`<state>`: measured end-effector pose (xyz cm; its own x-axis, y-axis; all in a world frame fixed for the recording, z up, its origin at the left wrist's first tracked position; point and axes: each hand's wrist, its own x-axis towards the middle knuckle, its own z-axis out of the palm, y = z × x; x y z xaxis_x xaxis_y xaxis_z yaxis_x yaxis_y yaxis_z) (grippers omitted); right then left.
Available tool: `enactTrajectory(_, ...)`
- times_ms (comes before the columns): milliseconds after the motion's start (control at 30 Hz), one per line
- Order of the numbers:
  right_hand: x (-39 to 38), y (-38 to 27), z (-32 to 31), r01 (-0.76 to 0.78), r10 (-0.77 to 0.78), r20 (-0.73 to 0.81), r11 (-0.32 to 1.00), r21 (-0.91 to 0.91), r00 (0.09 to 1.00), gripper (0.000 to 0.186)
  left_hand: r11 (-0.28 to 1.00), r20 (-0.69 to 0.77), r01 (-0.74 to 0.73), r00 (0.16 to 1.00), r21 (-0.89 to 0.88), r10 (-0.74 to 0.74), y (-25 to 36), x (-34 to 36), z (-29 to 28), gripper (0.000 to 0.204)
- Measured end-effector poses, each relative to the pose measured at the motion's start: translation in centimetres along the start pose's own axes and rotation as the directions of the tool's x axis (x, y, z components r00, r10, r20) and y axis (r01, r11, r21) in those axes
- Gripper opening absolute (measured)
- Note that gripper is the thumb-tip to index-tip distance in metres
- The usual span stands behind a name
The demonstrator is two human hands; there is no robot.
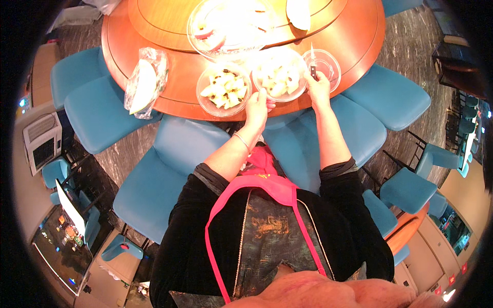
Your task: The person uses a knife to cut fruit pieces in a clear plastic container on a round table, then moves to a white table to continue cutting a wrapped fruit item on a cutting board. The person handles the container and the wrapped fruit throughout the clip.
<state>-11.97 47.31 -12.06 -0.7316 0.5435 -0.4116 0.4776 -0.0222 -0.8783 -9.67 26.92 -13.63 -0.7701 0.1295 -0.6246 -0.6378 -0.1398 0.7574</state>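
"Where are the fingers?"
"The right hand's [320, 88] are pinched round a knife [313, 71], dark handle, blade pointing away. The left hand [257, 108] is loosely curled, thumb up beside the middle bowl [285, 98]; I can't tell whether it grips it."
"And the arms?"
"Both reach forward to the table [354, 41], sleeves pushed up."
"The bowl?"
"Clear, round, near the table's edge, full of pale fruit chunks [282, 82] with dark specks."
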Motion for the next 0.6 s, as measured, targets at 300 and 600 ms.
enactTrajectory(300,0.1,0.6,1.0,-0.021,0.016,0.033,0.989,0.147,0.999,0.022,0.986,0.041,0.079,0.996,-0.149,-0.073,-0.9,0.7,0.0,0.046)
enactTrajectory(600,1.8,1.3,0.7,0.178,-0.178,-0.039,0.984,0.001,0.983,0.017,0.376,0.384,-0.745,0.627,0.551,0.678,4.6,-3.6,-0.3,0.033)
